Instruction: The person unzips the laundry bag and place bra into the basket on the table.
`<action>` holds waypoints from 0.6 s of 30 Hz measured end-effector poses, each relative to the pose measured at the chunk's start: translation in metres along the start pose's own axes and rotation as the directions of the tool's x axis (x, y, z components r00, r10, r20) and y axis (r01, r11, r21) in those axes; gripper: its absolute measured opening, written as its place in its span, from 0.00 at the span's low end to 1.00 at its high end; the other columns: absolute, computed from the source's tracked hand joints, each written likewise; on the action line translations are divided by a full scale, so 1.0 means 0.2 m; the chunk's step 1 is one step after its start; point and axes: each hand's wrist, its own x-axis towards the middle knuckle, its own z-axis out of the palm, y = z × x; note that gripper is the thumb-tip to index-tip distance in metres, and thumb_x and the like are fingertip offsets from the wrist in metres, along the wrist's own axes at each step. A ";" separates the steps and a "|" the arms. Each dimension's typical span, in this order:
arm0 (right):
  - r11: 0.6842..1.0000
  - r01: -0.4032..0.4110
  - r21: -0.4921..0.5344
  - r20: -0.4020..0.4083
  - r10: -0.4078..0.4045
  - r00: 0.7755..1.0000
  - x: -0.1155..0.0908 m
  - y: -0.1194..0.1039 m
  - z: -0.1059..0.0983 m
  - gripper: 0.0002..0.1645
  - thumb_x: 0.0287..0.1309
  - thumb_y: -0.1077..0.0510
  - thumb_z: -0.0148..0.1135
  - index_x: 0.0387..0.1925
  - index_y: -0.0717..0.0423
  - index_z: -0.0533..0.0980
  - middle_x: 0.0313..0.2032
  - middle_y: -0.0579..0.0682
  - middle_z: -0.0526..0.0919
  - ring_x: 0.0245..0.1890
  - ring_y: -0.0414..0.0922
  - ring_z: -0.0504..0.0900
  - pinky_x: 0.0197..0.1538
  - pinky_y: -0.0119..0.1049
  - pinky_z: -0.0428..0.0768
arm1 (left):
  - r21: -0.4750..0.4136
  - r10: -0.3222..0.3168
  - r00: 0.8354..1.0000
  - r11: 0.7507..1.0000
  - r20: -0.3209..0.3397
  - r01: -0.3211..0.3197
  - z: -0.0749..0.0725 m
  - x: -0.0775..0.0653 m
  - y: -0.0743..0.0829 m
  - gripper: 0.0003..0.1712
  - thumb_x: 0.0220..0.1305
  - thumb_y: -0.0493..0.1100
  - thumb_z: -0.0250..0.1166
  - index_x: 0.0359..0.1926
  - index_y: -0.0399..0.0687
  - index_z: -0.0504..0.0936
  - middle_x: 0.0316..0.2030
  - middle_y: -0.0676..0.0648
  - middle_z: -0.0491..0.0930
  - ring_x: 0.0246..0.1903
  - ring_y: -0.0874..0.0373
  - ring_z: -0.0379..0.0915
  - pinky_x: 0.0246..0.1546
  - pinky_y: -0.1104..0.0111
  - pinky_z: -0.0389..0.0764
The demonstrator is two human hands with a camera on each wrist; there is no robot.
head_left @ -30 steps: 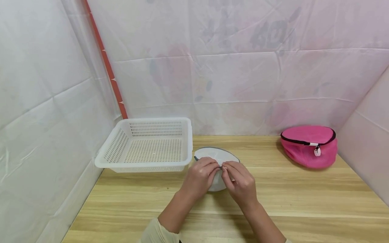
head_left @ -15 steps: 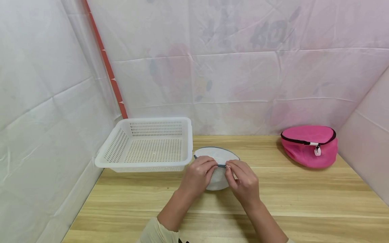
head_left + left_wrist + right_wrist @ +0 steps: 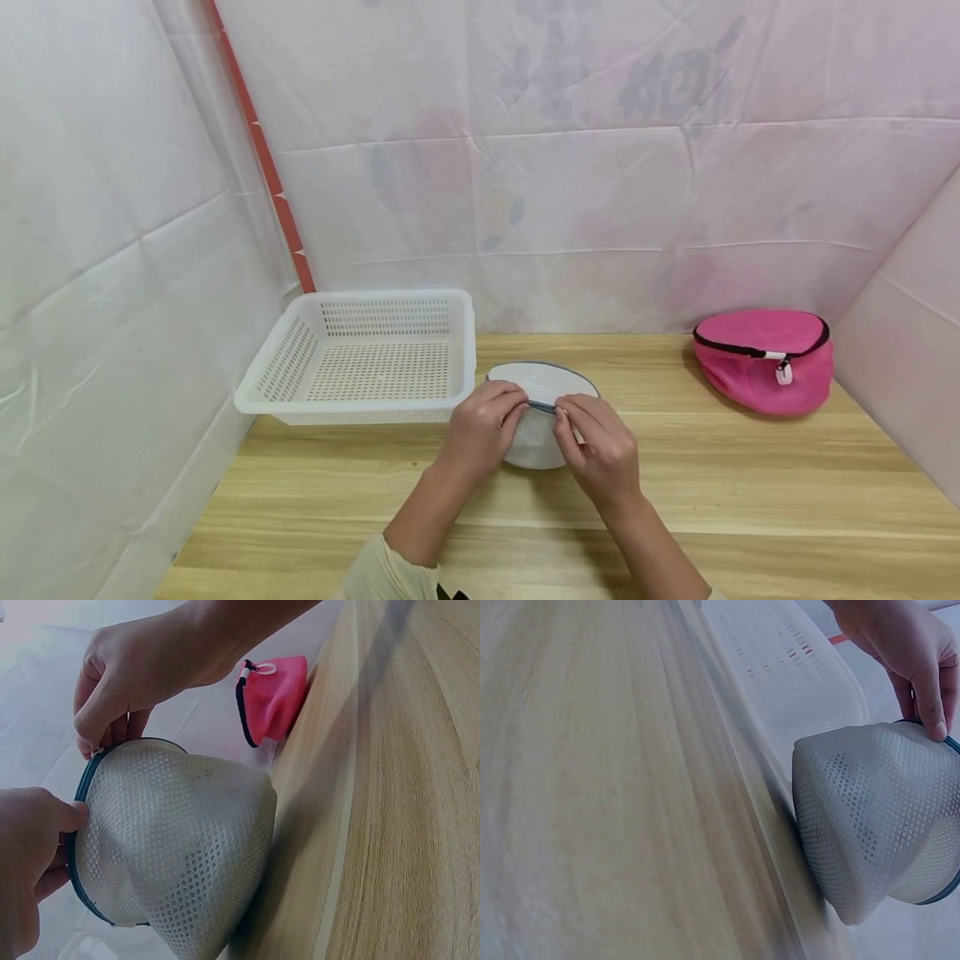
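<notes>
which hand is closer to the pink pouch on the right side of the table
Right. The right hand pinches the white mesh pouch on the side facing the pink pouch; the left hand holds its far side, by the white basket.

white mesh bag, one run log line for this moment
left hand: holds bag rim | right hand: pinches zipper | white mesh bag: on table | basket: beside

Wooden table (image 3: 750, 492) bearing white basket (image 3: 367, 354), white mesh pouch (image 3: 538, 429), pink pouch (image 3: 765, 360).
</notes>
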 end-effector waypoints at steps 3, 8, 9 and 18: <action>1.000 -0.010 0.004 0.012 0.010 1.000 -0.01 0.00 0.00 0.15 0.64 0.59 0.57 0.29 0.66 0.85 0.32 0.55 0.87 0.31 0.51 0.84 0.46 0.30 0.83 | 0.014 0.005 1.000 1.000 0.002 -0.005 0.00 0.00 0.00 0.03 0.58 0.35 0.71 0.34 0.43 0.89 0.36 0.52 0.84 0.40 0.60 0.80 0.47 0.76 0.81; 1.000 -0.013 0.014 0.017 0.013 1.000 -0.01 0.00 0.00 0.16 0.65 0.58 0.58 0.31 0.66 0.85 0.32 0.55 0.87 0.32 0.51 0.84 0.48 0.28 0.82 | 0.043 0.021 1.000 0.999 0.018 -0.022 0.00 0.01 0.02 0.05 0.58 0.38 0.71 0.36 0.43 0.89 0.37 0.52 0.85 0.41 0.60 0.80 0.48 0.75 0.81; 1.000 -0.012 0.017 0.015 0.012 1.000 -0.01 0.00 0.01 0.16 0.65 0.59 0.58 0.31 0.66 0.85 0.32 0.55 0.87 0.32 0.51 0.84 0.48 0.28 0.82 | 0.048 0.027 0.999 0.998 0.021 -0.028 0.00 0.01 0.02 0.05 0.58 0.38 0.72 0.36 0.44 0.89 0.37 0.52 0.85 0.41 0.60 0.80 0.48 0.75 0.81; 0.999 0.017 0.049 0.014 -0.018 1.000 -0.01 -0.01 0.02 0.15 0.66 0.60 0.58 0.30 0.66 0.84 0.32 0.55 0.86 0.32 0.51 0.84 0.44 0.30 0.82 | 0.019 0.090 0.995 0.996 0.041 -0.091 0.01 0.02 0.07 0.04 0.60 0.38 0.70 0.36 0.44 0.89 0.36 0.53 0.84 0.41 0.61 0.80 0.50 0.76 0.79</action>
